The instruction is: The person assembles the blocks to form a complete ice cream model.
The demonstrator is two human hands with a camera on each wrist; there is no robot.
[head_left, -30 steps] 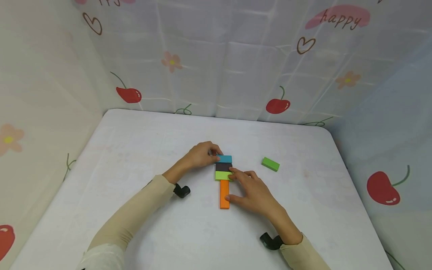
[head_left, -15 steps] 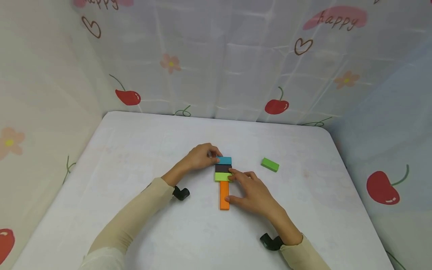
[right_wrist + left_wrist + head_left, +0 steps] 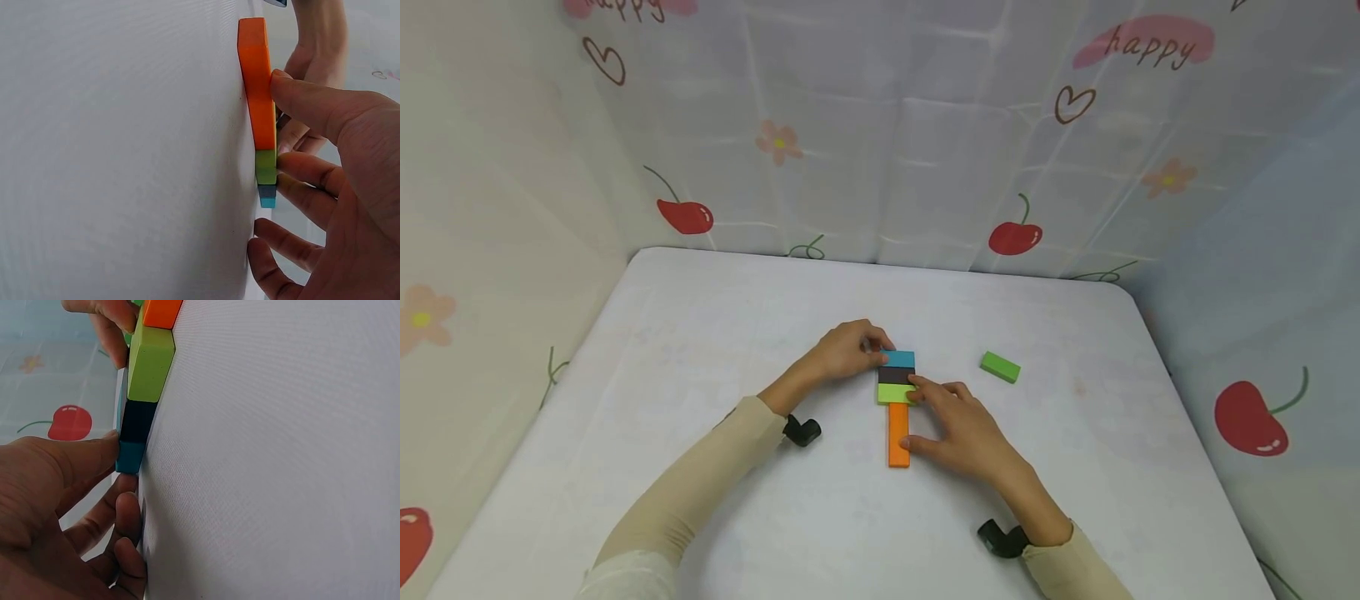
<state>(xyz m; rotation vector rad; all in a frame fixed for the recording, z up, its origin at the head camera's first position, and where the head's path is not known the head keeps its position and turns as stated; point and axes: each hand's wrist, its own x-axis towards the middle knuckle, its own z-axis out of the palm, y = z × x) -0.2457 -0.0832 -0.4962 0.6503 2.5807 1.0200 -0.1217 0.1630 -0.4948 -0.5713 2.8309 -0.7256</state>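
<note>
Four flat-lying blocks would make a row, so I name them singly: a blue block is farthest, then a black block and a lime green block, lying crosswise side by side. An orange block runs lengthwise toward me from the lime one. My left hand pinches the blue block's left end, thumb on top and a finger at its far side. From the right, my right hand rests its straight thumb on the orange block and its fingertips over the lime and black blocks.
A separate green block lies on the white table, right of the row. Patterned curtains stand behind the table and at both sides. Black camera mounts are worn at both wrists.
The hands and blocks keep their places on the table. Only the head view has shifted slightly, moving everything a little lower in the picture.
</note>
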